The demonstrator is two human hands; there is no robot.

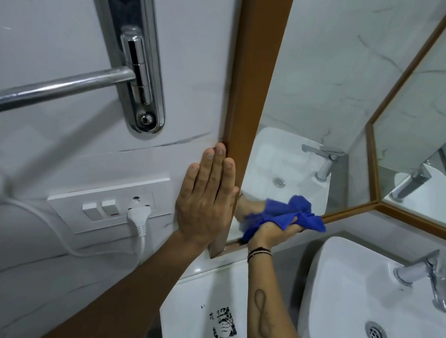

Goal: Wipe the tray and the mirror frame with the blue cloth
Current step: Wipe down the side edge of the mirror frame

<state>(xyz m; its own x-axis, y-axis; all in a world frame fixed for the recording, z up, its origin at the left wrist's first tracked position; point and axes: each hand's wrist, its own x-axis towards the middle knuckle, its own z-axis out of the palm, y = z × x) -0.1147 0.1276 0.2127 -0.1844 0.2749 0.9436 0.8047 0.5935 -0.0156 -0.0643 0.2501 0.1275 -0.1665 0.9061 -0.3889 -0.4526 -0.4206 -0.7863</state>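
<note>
The brown wooden mirror frame (255, 71) runs up the tiled wall, with its lower rail (348, 216) leading off to the right. My left hand (205, 200) lies flat with fingers together, palm against the wall and the frame's left edge. My right hand (270, 233) grips the bunched blue cloth (291, 213) and presses it on the glass at the frame's lower left corner. A white tray-like surface (203, 303) with a black print lies below the corner.
A white basin (339, 302) with a chrome tap (429, 278) is at the lower right. A chrome towel bar and bracket (137, 59) are on the wall at upper left. A switch plate with a white plug and cable (137, 212) is left of my left hand.
</note>
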